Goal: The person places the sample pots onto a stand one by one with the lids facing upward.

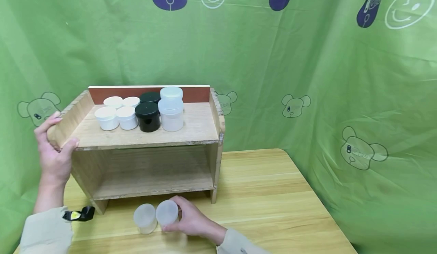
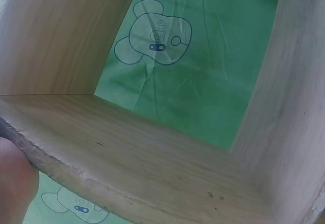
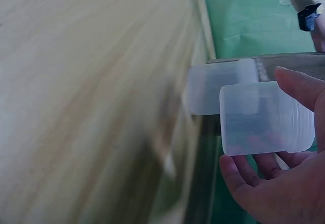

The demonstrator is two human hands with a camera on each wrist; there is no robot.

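Note:
My left hand (image 1: 56, 157) grips the left side panel of a two-tier wooden shelf (image 1: 146, 140), thumb at the front edge and fingers round the outside. The left wrist view shows the shelf's lower bay, with a fingertip (image 2: 18, 178) at its edge. In front of the shelf, my right hand (image 1: 194, 218) holds a frosted plastic jar (image 1: 167, 213) between thumb and fingers. A matching frosted jar (image 1: 145, 218) stands on the table just left of it. In the right wrist view, the held jar (image 3: 254, 120) overlaps the other one.
On the shelf's upper board stand several white jars (image 1: 107, 118), two black jars (image 1: 148, 117) and two frosted jars (image 1: 171, 113). The wooden table (image 1: 263, 201) extends to the right. Green printed cloth (image 1: 252, 56) hangs behind and at the sides.

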